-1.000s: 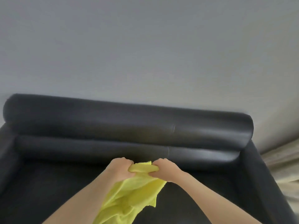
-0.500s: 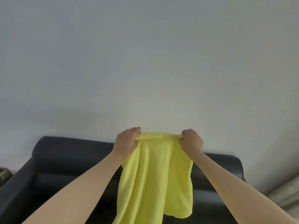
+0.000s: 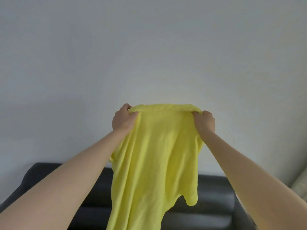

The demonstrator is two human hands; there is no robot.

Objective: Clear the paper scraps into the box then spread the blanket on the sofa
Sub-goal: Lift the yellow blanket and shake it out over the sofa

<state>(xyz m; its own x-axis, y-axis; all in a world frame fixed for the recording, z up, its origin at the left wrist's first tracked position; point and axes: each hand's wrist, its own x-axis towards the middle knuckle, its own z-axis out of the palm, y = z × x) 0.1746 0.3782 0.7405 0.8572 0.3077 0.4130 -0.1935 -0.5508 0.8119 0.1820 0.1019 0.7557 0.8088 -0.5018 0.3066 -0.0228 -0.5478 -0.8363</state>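
Above the sofa (image 3: 216, 193), blanket (image 3: 157, 155) held high, top edge bunched tight in left hand (image 3: 123, 120) and right hand (image 3: 203, 122). Spreading step, seemingly. Next: hands wider apart, then down onto the seat.

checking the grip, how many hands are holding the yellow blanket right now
2. The left hand grips the top edge of the yellow blanket at its left end; the right hand grips the right end.

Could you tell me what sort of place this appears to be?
Probably a living room in a home: a dark leather-look sofa stands against a plain pale wall, and both hands hold a yellow blanket above it.
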